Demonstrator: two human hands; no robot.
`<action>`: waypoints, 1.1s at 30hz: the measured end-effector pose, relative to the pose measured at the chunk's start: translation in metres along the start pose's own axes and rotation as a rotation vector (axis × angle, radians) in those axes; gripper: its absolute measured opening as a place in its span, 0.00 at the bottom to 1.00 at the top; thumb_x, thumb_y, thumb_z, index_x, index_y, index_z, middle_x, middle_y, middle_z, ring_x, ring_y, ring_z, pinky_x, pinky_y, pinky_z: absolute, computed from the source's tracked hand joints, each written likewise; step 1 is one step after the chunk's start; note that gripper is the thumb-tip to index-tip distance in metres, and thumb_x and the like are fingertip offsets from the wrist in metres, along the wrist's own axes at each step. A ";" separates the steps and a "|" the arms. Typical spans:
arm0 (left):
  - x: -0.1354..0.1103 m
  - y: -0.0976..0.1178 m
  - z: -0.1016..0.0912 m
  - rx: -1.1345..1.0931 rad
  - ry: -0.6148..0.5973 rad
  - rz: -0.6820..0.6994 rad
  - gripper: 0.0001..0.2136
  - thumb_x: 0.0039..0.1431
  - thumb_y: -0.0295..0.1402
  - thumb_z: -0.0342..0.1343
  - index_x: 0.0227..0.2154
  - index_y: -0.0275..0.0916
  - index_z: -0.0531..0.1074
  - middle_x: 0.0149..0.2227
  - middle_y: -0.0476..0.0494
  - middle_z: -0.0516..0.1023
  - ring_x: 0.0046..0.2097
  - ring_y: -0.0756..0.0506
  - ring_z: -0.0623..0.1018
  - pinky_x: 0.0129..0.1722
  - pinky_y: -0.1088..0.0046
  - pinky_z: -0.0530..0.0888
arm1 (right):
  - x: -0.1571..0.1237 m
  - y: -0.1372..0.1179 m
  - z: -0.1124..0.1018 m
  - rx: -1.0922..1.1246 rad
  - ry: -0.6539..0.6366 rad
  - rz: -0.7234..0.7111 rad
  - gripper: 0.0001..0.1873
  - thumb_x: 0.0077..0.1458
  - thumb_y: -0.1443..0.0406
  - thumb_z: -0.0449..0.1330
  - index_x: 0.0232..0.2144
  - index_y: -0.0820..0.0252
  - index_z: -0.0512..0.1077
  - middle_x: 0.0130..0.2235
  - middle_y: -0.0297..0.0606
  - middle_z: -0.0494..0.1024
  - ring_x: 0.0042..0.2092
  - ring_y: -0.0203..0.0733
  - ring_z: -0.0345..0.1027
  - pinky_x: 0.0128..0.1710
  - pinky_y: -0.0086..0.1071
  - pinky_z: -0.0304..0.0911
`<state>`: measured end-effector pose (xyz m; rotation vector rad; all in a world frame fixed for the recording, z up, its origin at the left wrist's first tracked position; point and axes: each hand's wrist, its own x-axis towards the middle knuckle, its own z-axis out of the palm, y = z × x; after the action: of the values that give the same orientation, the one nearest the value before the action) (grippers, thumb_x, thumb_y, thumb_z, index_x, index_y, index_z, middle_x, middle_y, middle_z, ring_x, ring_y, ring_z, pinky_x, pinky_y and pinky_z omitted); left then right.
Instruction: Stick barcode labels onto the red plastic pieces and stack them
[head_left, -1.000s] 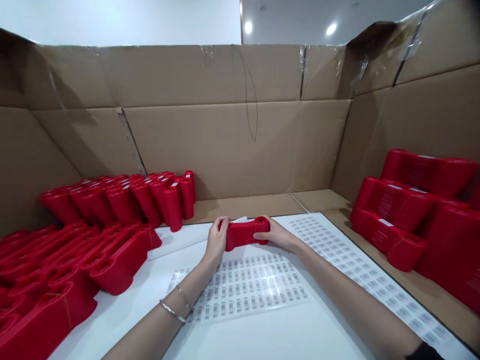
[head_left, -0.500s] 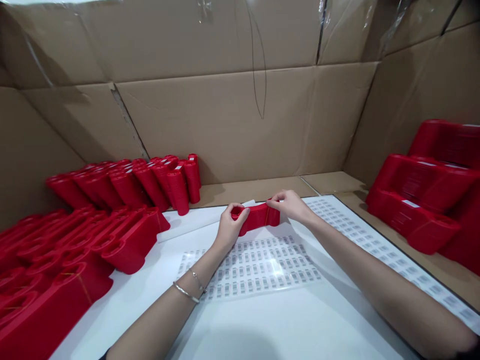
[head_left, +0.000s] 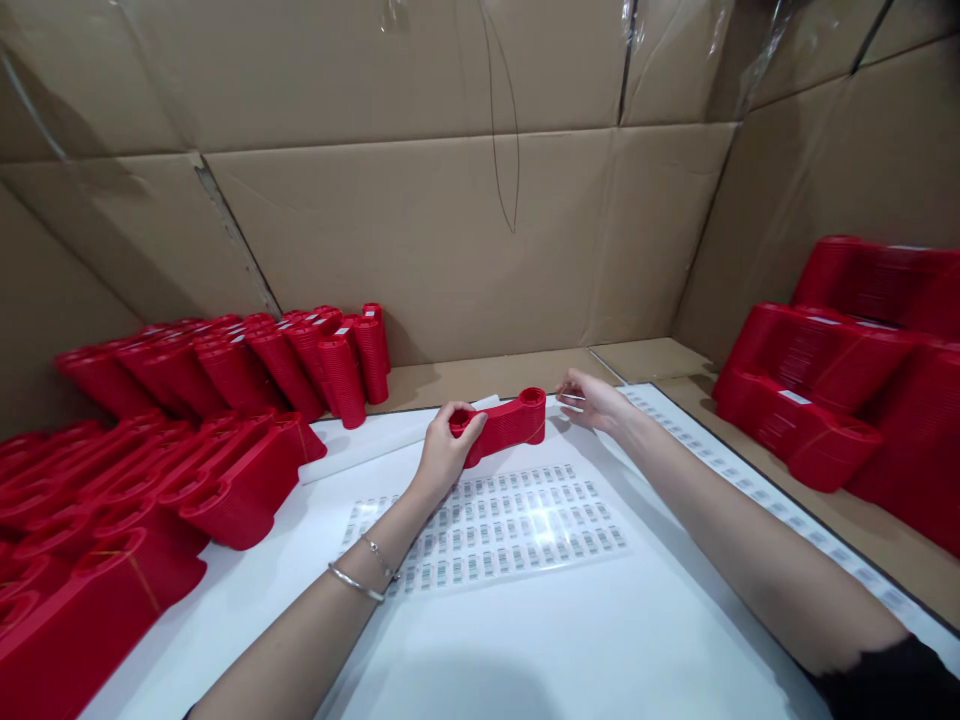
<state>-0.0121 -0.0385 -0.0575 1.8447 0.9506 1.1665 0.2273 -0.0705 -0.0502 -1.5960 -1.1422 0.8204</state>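
Observation:
My left hand is closed on the near-left end of a stack of red plastic pieces, with a round hole at its right end. The stack is held just behind a sheet of small barcode labels on the white table. Off the right end of the stack, my right hand is held apart from it, thumb and fingers drawn together. A thin loop that looks like a rubber band shows at its fingertips, partly blurred.
Many red stacks fill the table's left side, with others leaning behind. More banded red stacks with white labels are piled at the right. A white roll lies behind the label sheet. Cardboard walls enclose the table.
My right hand has moved off the stack to the right, and the band across the stack's right end is gone from there. My left hand keeps its hold. The view has shifted slightly.

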 end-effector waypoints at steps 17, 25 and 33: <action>0.008 0.010 -0.024 0.198 -0.384 0.033 0.30 0.50 0.34 0.56 0.55 0.39 0.52 0.47 0.39 0.69 0.45 0.45 0.73 0.47 0.66 0.68 | -0.022 -0.029 -0.001 -0.317 -0.320 -0.450 0.33 0.42 0.67 0.62 0.53 0.56 0.62 0.51 0.43 0.68 0.50 0.47 0.62 0.49 0.40 0.58; 0.012 0.015 -0.034 0.289 -0.420 0.040 0.28 0.51 0.35 0.55 0.55 0.38 0.54 0.47 0.37 0.70 0.45 0.44 0.73 0.45 0.67 0.69 | -0.022 -0.021 0.009 -0.455 -0.366 -0.508 0.17 0.47 0.68 0.58 0.42 0.60 0.66 0.42 0.43 0.72 0.41 0.47 0.66 0.41 0.41 0.61; 0.019 0.025 -0.042 0.362 -0.362 0.186 0.24 0.53 0.38 0.56 0.51 0.39 0.58 0.48 0.41 0.69 0.49 0.43 0.71 0.50 0.65 0.66 | -0.030 -0.037 0.002 -0.473 -0.339 -0.602 0.16 0.51 0.67 0.55 0.45 0.61 0.62 0.45 0.44 0.70 0.44 0.44 0.64 0.44 0.38 0.60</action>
<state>-0.0406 -0.0247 -0.0151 2.3770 0.8310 0.7542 0.2044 -0.0946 -0.0157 -1.3651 -2.0501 0.4383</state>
